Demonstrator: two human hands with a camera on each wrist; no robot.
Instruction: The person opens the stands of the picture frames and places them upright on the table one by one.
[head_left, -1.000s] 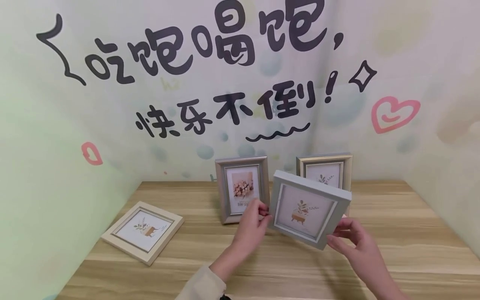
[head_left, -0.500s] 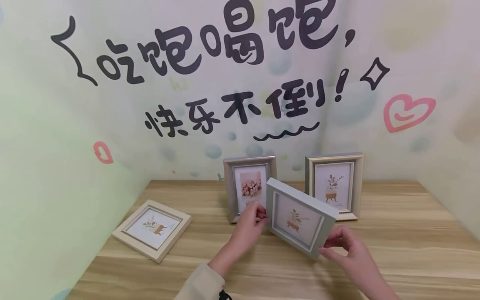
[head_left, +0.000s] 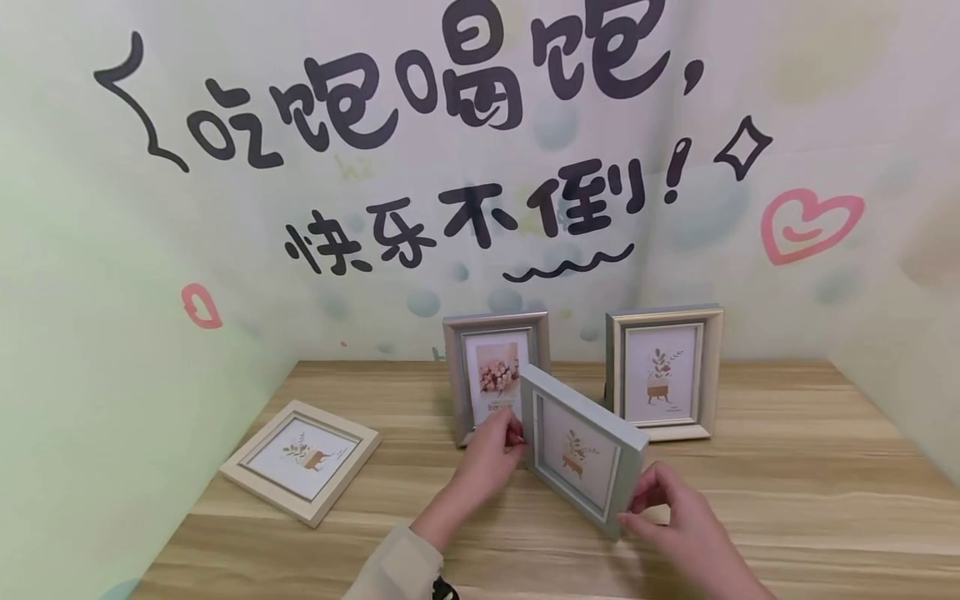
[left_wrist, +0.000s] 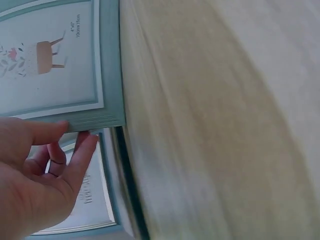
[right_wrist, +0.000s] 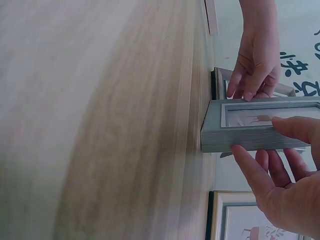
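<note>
A grey-blue picture frame (head_left: 577, 450) with a potted-plant print stands upright and angled, its right side nearer me. Its lower edge is right at the wooden tabletop in the right wrist view. My left hand (head_left: 487, 454) pinches its left side, thumb (left_wrist: 47, 131) on the edge and fingers behind. On the opposite side my right hand (head_left: 675, 517) grips it, thumb (right_wrist: 295, 127) at the front and fingers curled to the back. Behind the left hand stands a silvery-brown picture frame (head_left: 457, 367) with a flower print, partly covered by the held one.
A champagne-coloured picture frame (head_left: 712, 375) stands upright at the back right. At the left a cream picture frame (head_left: 300, 500) lies flat, face up. The wooden table (head_left: 810, 467) ends at a printed cloth wall (head_left: 360, 317) with black lettering.
The grey-blue picture frame has come down and left, turning so its right side swings toward me. Both hands have kept hold of it. The champagne frame behind is now far less covered.
</note>
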